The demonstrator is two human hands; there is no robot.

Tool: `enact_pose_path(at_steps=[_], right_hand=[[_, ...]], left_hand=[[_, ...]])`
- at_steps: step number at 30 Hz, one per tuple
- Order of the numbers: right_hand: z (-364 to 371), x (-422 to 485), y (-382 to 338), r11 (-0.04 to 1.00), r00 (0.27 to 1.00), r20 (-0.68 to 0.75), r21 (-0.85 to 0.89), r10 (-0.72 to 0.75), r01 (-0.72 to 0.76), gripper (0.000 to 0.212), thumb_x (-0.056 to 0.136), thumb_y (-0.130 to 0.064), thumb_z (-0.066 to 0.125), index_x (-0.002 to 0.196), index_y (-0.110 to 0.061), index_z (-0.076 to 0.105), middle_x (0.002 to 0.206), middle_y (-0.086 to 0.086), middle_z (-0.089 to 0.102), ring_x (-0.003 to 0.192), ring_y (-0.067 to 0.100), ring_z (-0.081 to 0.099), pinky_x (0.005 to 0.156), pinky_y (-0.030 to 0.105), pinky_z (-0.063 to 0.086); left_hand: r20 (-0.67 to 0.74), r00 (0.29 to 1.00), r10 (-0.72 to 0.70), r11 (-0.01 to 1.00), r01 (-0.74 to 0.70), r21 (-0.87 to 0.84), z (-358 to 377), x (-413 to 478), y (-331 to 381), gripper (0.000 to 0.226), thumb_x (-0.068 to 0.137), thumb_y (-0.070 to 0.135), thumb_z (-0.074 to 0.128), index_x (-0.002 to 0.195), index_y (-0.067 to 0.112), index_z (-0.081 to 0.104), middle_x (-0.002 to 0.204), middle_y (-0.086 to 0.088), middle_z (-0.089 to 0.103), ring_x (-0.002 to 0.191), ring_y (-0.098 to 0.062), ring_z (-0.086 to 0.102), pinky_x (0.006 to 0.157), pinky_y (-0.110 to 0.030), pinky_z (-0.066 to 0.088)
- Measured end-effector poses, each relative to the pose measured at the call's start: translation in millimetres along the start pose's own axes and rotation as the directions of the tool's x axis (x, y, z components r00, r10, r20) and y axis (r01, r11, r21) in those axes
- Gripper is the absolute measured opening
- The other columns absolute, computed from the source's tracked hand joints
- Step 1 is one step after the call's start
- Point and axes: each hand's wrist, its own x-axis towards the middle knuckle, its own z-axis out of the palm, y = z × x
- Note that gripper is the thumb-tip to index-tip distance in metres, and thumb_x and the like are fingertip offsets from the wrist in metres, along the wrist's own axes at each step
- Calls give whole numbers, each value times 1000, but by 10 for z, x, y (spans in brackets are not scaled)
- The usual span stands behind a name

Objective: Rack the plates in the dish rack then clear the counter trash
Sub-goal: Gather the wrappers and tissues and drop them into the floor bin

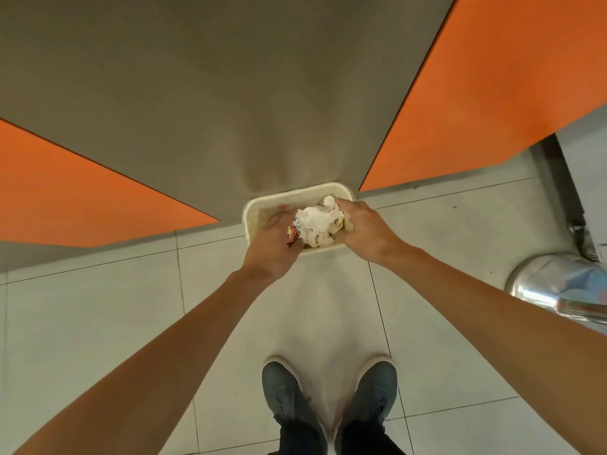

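A cream rectangular waste bin [262, 205] stands on the tiled floor against the grey wall. Over its opening I hold a bundle of trash: crumpled white paper [315, 221] with a bit of silver foil and a red-orange wrapper [291, 236]. My left hand [274, 247] cups the bundle from the left, with the wrapper by its fingers. My right hand [363, 229] presses on it from the right. Both arms reach forward and down. No plates or dish rack are in sight.
Orange cabinet panels [492, 93] flank the grey wall on both sides. A shiny metal bowl-shaped object [545, 284] lies on the floor at the right, near a metal leg. My two grey shoes [328, 395] stand on pale floor tiles below the bin.
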Motion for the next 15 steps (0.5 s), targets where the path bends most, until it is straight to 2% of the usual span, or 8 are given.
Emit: enact_pose_path(at_steps=[2,4,7,9,11,13,15], right_hand=[[-61,-173,-84,999,999,-7,-4,-34,34,60,92,-11,59,148,-20,38,145,8,39,130,24,44,101,24,33],[-133,-386,-257,996,996,-18,-14,-92,92,49,92,-10,58,140,-17,49,140,6,46,125,22,48,100,22,35],[-316,-747,-568,977,975,-86,39,-206,209,29,92,-10,58,120,-16,63,123,-1,57,106,14,57,86,20,40],[-550,-1005,-806,953,941,-166,27,-294,302,17,93,-12,57,107,-18,65,108,-5,62,95,10,59,77,21,42],[-812,-1299,-1072,938,918,-203,2,-340,348,11,94,-13,56,93,-19,65,95,-6,63,87,10,60,71,25,45],[-1078,-1628,-1363,931,908,-211,-25,-362,365,13,93,-11,57,85,-17,65,88,-6,63,82,10,60,69,27,45],[-1363,-1972,-1650,925,903,-199,-68,-381,375,12,90,-8,58,86,-17,66,86,-8,62,80,12,60,67,32,48]], left_hand=[[-6,999,42,996,-41,74,-140,-206,162,62,94,24,56,150,30,31,151,7,38,122,-19,53,94,-44,50],[-35,997,74,993,-70,91,-319,-454,316,55,95,24,55,146,31,38,141,7,50,108,-19,60,86,-41,53],[-137,989,46,999,-43,22,-618,-856,586,28,95,25,57,121,32,63,104,9,72,86,-15,68,77,-36,55],[-189,981,37,999,-43,-26,-871,-1112,861,17,95,26,57,104,33,70,82,14,73,69,-6,66,70,-33,54],[-194,979,68,996,-77,-36,-1146,-1380,1150,15,95,27,57,97,32,71,72,15,70,59,0,60,65,-31,53],[-210,972,104,994,-110,-19,-1471,-1674,1453,14,96,28,57,94,31,70,68,14,69,56,0,58,62,-31,53],[-229,960,162,987,-158,37,-1804,-1944,1759,13,95,31,58,94,31,71,70,13,70,57,-2,57,61,-29,51]])
